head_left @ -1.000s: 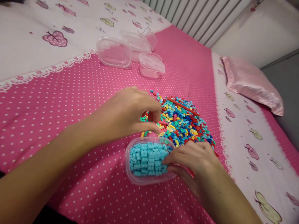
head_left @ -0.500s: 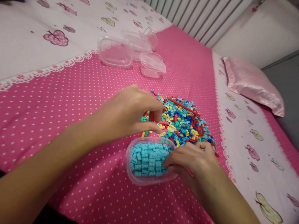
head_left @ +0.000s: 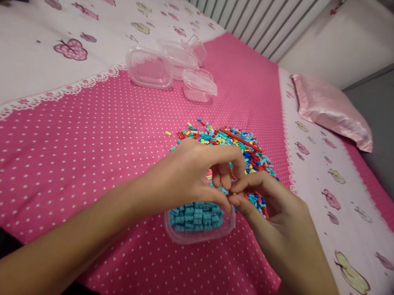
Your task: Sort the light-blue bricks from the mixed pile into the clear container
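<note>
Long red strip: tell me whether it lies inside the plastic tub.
No, the long red strip lies across the multicoloured brick pile, beyond the plastic tub.

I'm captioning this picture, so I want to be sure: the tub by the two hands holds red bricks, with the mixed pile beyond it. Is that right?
Not quite: the bricks in the tub by the two hands are light blue, not red, as the head view shows. The mixed pile does lie beyond it.

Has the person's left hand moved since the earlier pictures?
Yes. Judged against the tub of light-blue bricks, the left hand has shifted rightward and slightly down in the picture, closer to the right hand.
</note>
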Motion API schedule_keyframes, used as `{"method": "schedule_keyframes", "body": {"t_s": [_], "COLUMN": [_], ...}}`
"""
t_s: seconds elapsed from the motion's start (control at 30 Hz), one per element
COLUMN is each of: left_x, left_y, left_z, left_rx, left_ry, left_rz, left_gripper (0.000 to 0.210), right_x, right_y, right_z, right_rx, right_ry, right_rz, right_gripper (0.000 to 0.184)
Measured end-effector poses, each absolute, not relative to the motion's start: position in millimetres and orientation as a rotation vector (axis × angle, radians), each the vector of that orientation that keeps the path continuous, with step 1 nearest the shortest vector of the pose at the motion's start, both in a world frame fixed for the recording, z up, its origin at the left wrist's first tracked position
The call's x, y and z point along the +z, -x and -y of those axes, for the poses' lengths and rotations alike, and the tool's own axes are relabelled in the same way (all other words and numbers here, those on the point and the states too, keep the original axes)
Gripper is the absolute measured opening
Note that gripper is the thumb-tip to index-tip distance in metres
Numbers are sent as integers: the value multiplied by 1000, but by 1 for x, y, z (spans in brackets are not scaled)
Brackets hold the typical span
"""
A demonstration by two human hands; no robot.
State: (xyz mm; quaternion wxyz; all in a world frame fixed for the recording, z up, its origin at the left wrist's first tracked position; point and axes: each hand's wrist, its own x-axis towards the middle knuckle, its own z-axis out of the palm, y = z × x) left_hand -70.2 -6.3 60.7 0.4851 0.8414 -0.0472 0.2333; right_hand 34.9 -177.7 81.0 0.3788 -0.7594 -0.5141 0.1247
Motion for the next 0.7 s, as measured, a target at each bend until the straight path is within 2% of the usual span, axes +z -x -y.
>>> {"method": "schedule_keyframes", "body": {"t_s": [0.13, 0.3, 0.5, 0.7], "left_x": [59, 60, 64, 66], "left_y": [69, 68, 75, 75], "left_z": [7, 3, -17, -20], "left_rx": [607, 657, 493, 429], "left_ry": [-2077, -2176, -2288, -2355], "left_rz": [167, 156, 174, 294], "left_gripper": [35, 36, 11, 10], "right_x": [76, 76, 75, 70], "right_y": [-40, -43, -42, -40], "right_z": [175, 176, 175, 172], "right_rx": [453, 465, 450, 373], "right_ry": [1857, 1897, 1948, 1868], "right_rz": [1233, 1269, 1418, 1378], "right_gripper": [15, 8, 10, 14]}}
